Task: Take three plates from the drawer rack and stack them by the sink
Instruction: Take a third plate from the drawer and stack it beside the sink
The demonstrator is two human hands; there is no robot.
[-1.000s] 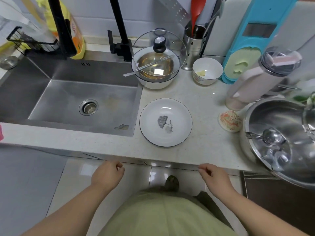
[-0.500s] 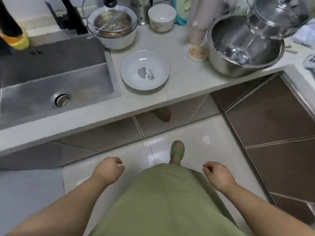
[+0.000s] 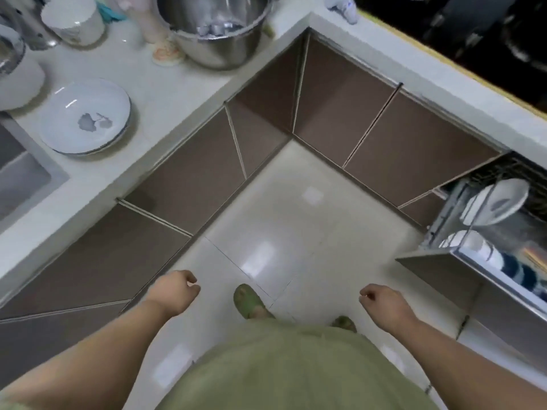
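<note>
A white plate with a grey leaf print [image 3: 84, 116] lies on the pale counter [image 3: 165, 93] beside the sink [image 3: 20, 179] at the far left; dark rim lines at its edge hint at a stack, but I cannot tell. At the far right an open drawer rack [image 3: 444, 223] holds a white plate standing on edge [image 3: 500, 202] and more white and dark-patterned dishes [image 3: 491, 255] below it. My left hand [image 3: 174, 288] and my right hand [image 3: 384, 303] hang low over the floor, fingers curled, holding nothing, well apart from both plates.
A large steel bowl [image 3: 213, 34], a white cup [image 3: 74, 22] and a small patterned dish [image 3: 167, 56] stand on the counter behind the plate. Brown cabinet doors [image 3: 325, 108] line the corner. A black hob [image 3: 473, 34] fills the top right. Glossy floor tiles [image 3: 290, 220] lie ahead.
The view has swung right, from the sink and counter to the cabinet corner and the open drawer rack. Both hands stayed low, curled and holding nothing.
</note>
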